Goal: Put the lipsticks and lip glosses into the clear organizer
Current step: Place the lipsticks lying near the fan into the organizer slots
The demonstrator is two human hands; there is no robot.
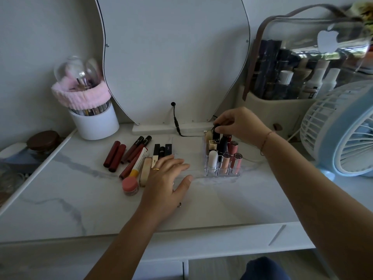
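The clear organizer (pixel 205 158) stands right of centre on the marble table, holding several upright lipsticks and pink lip glosses (pixel 236 163). My right hand (pixel 240 123) pinches the top of a black lipstick (pixel 216 132) standing in the organizer's back row. My left hand (pixel 167 179) lies flat on the table with fingers spread, just right of the loose pile and holding nothing. In the pile are dark red lip gloss tubes (pixel 115 155), black lipstick cases (pixel 159 151), a white and orange tube (pixel 138 163), a beige stick (pixel 145 170) and a small pink jar (pixel 130 185).
A mirror (pixel 171 57) stands at the back with a black cable (pixel 176 122) running to its base. A white brush cup with a pink band (pixel 92 118) is at back left. A cosmetics case (pixel 302 63) and a blue fan (pixel 343 130) crowd the right side.
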